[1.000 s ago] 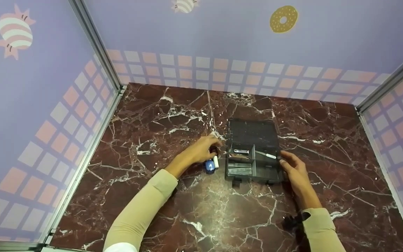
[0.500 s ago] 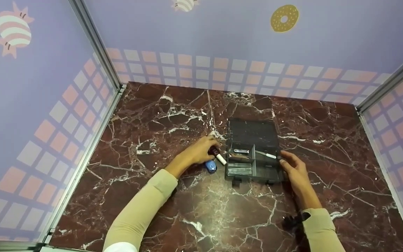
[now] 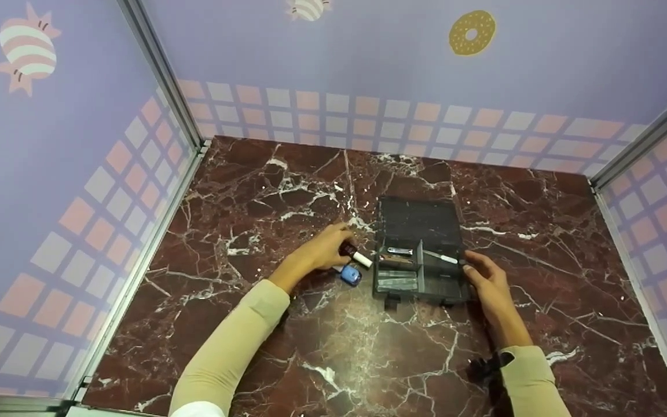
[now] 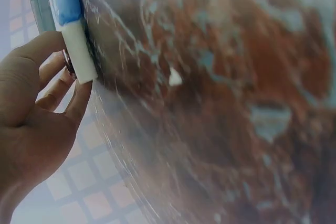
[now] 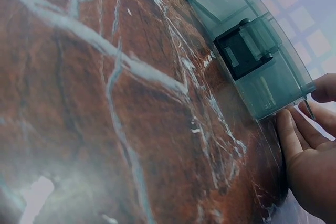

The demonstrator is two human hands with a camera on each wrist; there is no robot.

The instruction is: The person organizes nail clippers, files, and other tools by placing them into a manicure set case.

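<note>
My left hand point(image 3: 326, 248) holds a dark red nail polish bottle point(image 3: 347, 248) with a white cap, left of the box. A blue nail polish bottle point(image 3: 350, 275) lies just below it in the head view. In the left wrist view, the fingers curl round the white cap point(image 4: 79, 51) of the blue bottle, and a bit of dark red shows behind. A dark see-through compartment box point(image 3: 442, 289) stands with its lid point(image 3: 419, 221) swung back. My right hand point(image 3: 488, 279) grips the box's right side, fingers at its rim and wall.
In the box's compartments lie a nail clipper point(image 3: 399, 251), a brown strip point(image 3: 397, 259), several clear strips point(image 3: 397, 280) and a white-handled tool point(image 3: 442, 257). Two latches hang at the front. Patterned wall panels point(image 3: 333, 110) enclose the marbled surface point(image 3: 287, 202).
The dark red bottle has turned so that its white cap points right, towards the box, and the blue bottle has swung slightly. My left hand has shifted a little left; the right hand stays put.
</note>
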